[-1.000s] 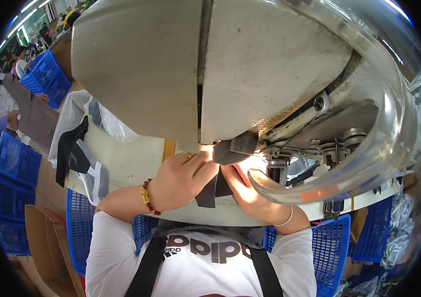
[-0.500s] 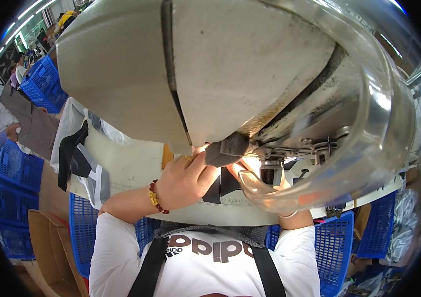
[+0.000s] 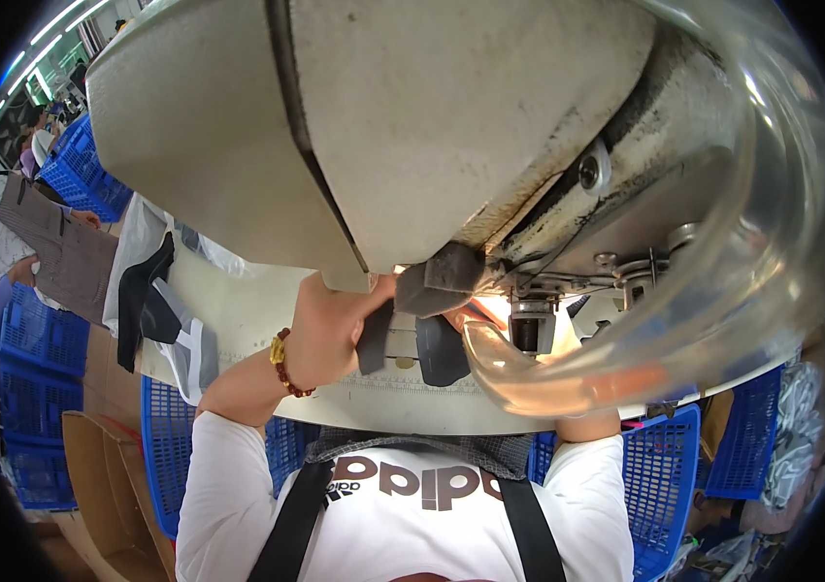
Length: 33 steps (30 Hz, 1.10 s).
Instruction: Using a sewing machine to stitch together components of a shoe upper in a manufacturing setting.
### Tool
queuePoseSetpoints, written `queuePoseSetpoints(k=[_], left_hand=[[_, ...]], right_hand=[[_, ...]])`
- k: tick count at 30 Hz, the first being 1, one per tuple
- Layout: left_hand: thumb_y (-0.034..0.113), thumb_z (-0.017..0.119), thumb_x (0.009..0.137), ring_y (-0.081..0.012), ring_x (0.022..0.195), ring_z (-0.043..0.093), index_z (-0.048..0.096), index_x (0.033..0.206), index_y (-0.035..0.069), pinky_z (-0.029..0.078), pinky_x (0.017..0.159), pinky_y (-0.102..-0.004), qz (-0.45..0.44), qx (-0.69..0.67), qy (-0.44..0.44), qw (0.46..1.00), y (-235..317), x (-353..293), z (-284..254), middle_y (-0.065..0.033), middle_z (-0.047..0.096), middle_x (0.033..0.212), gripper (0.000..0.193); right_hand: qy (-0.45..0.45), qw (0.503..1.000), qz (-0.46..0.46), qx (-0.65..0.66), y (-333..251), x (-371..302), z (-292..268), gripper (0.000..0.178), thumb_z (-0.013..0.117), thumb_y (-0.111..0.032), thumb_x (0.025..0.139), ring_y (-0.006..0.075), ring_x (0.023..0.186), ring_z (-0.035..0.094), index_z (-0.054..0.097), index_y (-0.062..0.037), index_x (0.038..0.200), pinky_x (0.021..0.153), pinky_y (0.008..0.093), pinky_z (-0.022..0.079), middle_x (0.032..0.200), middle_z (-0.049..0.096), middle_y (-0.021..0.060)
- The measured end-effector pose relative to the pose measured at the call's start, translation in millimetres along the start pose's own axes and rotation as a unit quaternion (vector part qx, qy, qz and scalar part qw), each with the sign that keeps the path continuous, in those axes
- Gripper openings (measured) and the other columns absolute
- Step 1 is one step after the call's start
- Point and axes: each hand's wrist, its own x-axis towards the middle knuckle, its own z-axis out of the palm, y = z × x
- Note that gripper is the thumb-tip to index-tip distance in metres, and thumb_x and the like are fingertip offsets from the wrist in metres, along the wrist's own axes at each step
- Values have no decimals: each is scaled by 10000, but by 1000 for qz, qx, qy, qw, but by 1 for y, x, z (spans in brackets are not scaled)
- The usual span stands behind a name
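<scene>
A sewing machine (image 3: 471, 116) with a pale, worn head fills the upper middle. Under its front edge my left hand (image 3: 333, 320) is closed, with a strip of dark grey fabric (image 3: 376, 337) hanging from its fingers. Beside that, a second flap of dark fabric (image 3: 444, 355) lies over the bed's front edge. The fingertips of my right hand (image 3: 477, 316) pinch this cloth near the lit needle area; the clear curved guard (image 3: 529, 388) and the machine hide most of that hand. A grey foam-like block (image 3: 444, 279) on the machine covers the left fingertips.
Dark and white fabric pieces (image 3: 146, 301) lie at the table's (image 3: 247, 315) left end. Blue baskets (image 3: 660, 480) stand below at both sides, with an open cardboard box (image 3: 107, 485) at the lower left. At far left, another person's hand (image 3: 22, 272) holds brown cloth (image 3: 58, 242).
My left hand has shifted left and turned, and the dark strip now hangs below it, apart from the other flap. The machine appears slightly larger and shifted in view.
</scene>
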Motion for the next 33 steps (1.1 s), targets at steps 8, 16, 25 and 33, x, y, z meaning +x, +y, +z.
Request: queuePoseSetpoints(k=[8, 16, 25, 33], left_hand=[[5, 664, 675, -231, 751, 624, 674, 957, 87, 495, 578, -333, 72, 147, -119, 979, 17, -1, -6, -102, 654, 990, 294], [45, 686, 727, -227, 868, 649, 665, 948, 85, 528, 645, -334, 137, 193, -48, 970, 2, 6, 4, -91, 660, 1053, 226], [4, 704, 707, -305, 893, 671, 677, 981, 38, 535, 734, -383, 167, 59, -46, 983, -5, 16, -12, -118, 710, 1016, 277], [-37, 706, 619, -323, 941, 668, 690, 985, 36, 525, 783, -383, 151, 11, -94, 984, -1, 25, -29, -123, 716, 1040, 373]], right_hand=[[-10, 1000, -1, 5, 4, -1, -1, 256, 776, -148, 798, 278, 881, 700, 752, -107, 1050, 811, 487, 520, 1018, 724, 81], [-23, 1000, -1, 19, 15, -6, 6, 266, 796, -173, 802, 286, 900, 696, 749, -130, 1060, 843, 516, 502, 1036, 722, 69], [-18, 996, -89, 23, 12, 17, 7, 282, 774, -141, 783, 266, 896, 683, 713, -104, 1056, 833, 463, 522, 1035, 699, 65], [42, 832, -487, -263, 12, 52, 2, 249, 700, 6, 687, 373, 907, 680, 604, 22, 916, 785, 438, 590, 1052, 633, 239]])
